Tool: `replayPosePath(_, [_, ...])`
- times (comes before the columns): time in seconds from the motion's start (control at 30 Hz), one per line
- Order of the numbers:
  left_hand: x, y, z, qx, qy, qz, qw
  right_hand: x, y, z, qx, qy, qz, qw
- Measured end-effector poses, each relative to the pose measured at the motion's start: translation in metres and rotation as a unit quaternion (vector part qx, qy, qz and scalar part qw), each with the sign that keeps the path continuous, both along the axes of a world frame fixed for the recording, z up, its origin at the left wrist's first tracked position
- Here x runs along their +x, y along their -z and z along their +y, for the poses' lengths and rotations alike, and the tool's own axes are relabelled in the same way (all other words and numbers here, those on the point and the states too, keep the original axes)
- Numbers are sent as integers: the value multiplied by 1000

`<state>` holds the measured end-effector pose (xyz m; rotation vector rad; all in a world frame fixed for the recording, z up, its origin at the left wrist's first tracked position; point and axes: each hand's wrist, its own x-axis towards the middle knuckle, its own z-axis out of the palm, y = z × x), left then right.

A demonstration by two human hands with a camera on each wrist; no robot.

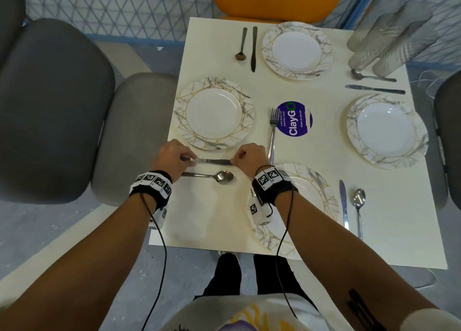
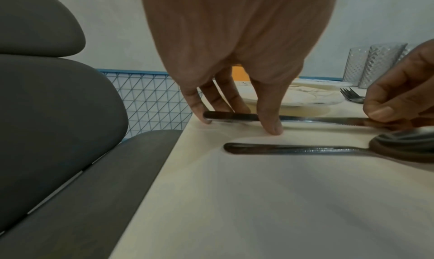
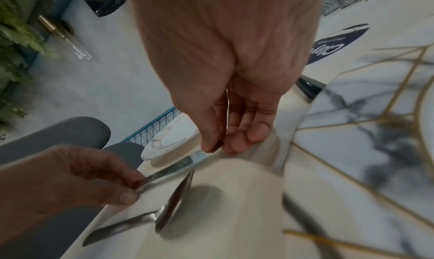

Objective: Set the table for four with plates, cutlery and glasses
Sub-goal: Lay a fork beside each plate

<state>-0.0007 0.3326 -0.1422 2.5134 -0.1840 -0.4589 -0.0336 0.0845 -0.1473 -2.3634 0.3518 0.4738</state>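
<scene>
A black band [image 1: 152, 188] edged with white blocks of black-and-white square markers is being worn on each bare forearm's wrist. Thin black cables [image 1: 162, 256] are being trailed from both bands. Black trousers and a pale printed top are being worn.

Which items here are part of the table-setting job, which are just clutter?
Job:
- four plates
- knife, pinched by left hand and right hand
- spoon
- forks
- glasses

Lying about:
- ClayGo sticker
- chairs
</scene>
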Motion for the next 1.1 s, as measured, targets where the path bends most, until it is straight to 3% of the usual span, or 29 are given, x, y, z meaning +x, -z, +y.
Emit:
replayPosePath(0.8, [1,6,0,-20,-13,-29,999,2,-3,-5,35,16,-12,999])
replayPosePath(0.97, [7,-27,-36,-40,-22,-117,992,11,-27,-39,49,37,-63,996])
replayPosePath(1.1, [18,-48,-91,-107,-26,-101,989,27,-36,-80,69,96,-80,990])
